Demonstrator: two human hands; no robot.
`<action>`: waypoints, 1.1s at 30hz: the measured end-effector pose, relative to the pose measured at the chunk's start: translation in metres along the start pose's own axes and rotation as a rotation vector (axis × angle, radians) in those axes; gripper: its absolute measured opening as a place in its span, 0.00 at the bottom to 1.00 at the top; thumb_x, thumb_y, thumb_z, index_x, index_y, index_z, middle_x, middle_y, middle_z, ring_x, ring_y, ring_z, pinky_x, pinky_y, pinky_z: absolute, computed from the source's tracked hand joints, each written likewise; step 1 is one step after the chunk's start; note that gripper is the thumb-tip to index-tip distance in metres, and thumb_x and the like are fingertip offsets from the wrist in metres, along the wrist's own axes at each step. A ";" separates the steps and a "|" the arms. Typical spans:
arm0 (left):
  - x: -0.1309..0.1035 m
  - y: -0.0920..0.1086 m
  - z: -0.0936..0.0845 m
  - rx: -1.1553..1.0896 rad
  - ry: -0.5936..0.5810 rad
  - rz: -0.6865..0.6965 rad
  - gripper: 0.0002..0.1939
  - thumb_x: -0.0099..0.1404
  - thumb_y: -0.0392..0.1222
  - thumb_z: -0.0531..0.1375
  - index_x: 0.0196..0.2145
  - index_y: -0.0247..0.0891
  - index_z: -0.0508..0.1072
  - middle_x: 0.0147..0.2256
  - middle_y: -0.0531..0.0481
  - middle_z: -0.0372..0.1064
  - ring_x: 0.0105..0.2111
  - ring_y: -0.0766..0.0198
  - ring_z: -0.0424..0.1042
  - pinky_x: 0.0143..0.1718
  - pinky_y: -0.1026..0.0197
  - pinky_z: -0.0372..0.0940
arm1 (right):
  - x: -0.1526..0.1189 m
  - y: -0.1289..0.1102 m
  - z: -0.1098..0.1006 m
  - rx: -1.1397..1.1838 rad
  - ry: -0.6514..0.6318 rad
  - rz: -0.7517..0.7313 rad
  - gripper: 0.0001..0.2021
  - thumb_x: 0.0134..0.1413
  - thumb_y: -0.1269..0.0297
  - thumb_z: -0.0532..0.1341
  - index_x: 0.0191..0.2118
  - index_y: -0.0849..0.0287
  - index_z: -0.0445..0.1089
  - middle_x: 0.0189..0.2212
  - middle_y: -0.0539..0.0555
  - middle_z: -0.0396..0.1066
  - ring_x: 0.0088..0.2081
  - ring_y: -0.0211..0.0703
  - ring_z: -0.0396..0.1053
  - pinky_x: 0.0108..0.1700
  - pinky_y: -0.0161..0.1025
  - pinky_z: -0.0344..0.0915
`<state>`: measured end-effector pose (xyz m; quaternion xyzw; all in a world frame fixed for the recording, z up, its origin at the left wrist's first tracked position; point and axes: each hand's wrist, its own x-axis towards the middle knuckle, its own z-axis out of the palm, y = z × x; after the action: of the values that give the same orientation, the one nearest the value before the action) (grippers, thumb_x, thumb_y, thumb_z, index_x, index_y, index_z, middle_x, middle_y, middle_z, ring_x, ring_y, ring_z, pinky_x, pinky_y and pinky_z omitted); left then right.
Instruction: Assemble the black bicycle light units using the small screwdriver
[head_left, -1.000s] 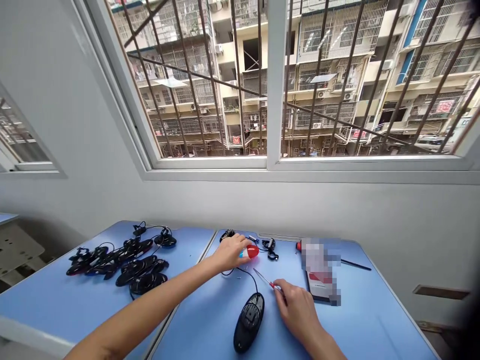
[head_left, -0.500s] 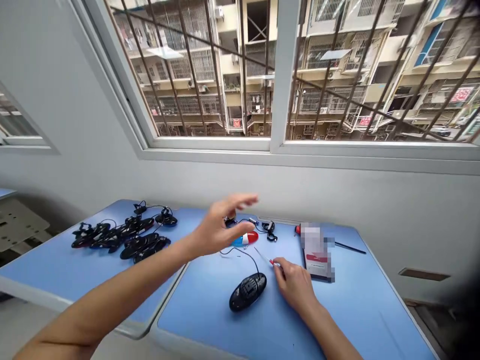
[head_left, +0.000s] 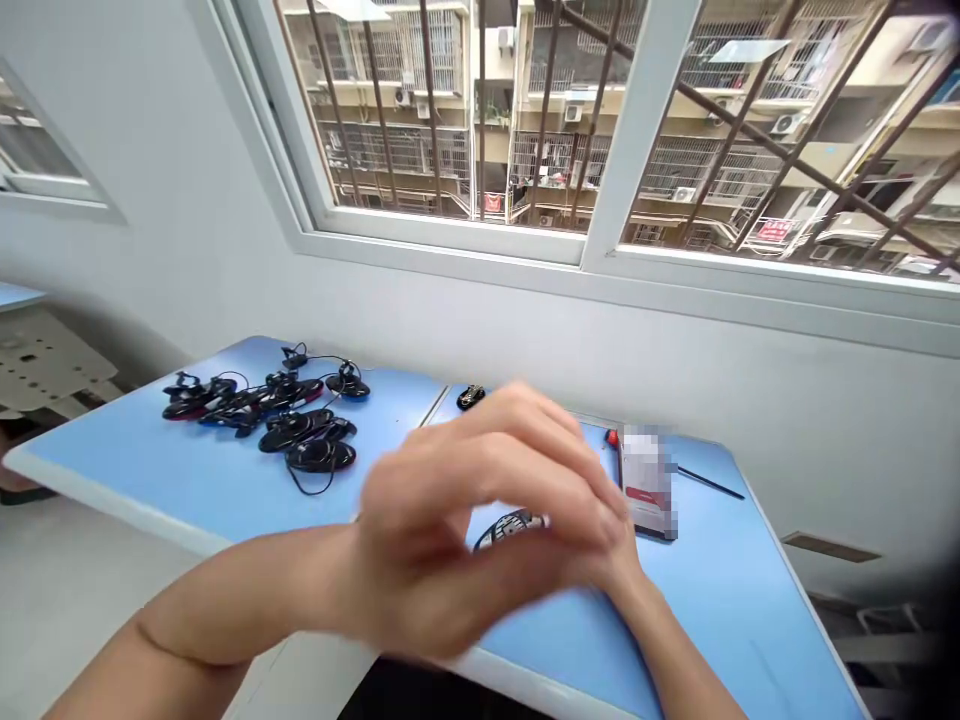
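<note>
L hand blurred, fingers curled loose, grasping nothing, hiding most of R hand: R grip can't tell. Black mouse between; mouse pile at 10 o'clock.

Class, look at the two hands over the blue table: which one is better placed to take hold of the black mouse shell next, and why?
Probably the right hand: it sits low, right beside the mouse shell. The left hand is raised in front of the camera, blurred, above the table.
</note>
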<state>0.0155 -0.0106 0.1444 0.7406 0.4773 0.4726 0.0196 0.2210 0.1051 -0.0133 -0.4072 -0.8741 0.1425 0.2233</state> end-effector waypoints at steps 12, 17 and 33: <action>0.051 -0.103 0.119 0.548 -0.752 -0.120 0.06 0.61 0.35 0.63 0.37 0.37 0.76 0.37 0.41 0.77 0.38 0.51 0.76 0.36 0.59 0.64 | -0.002 -0.007 -0.006 -0.084 -0.054 0.059 0.14 0.64 0.63 0.51 0.45 0.53 0.73 0.31 0.52 0.78 0.32 0.43 0.75 0.31 0.34 0.55; 0.049 -0.113 0.140 0.558 -0.825 -0.146 0.09 0.58 0.35 0.65 0.38 0.34 0.74 0.36 0.37 0.76 0.38 0.49 0.76 0.39 0.55 0.66 | -0.002 -0.008 -0.006 -0.060 -0.069 0.054 0.15 0.64 0.62 0.50 0.46 0.54 0.73 0.30 0.52 0.78 0.33 0.44 0.75 0.31 0.34 0.55; -0.026 -0.045 0.005 -0.614 -0.333 -0.697 0.14 0.66 0.47 0.56 0.45 0.35 0.67 0.45 0.41 0.70 0.27 0.67 0.71 0.20 0.69 0.58 | 0.000 -0.002 -0.023 0.672 0.278 0.250 0.18 0.53 0.47 0.61 0.34 0.59 0.74 0.21 0.50 0.68 0.21 0.37 0.59 0.25 0.36 0.56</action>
<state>-0.0144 -0.0027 0.1023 0.5623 0.5259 0.4318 0.4698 0.2308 0.1056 0.0074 -0.4304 -0.6835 0.3904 0.4417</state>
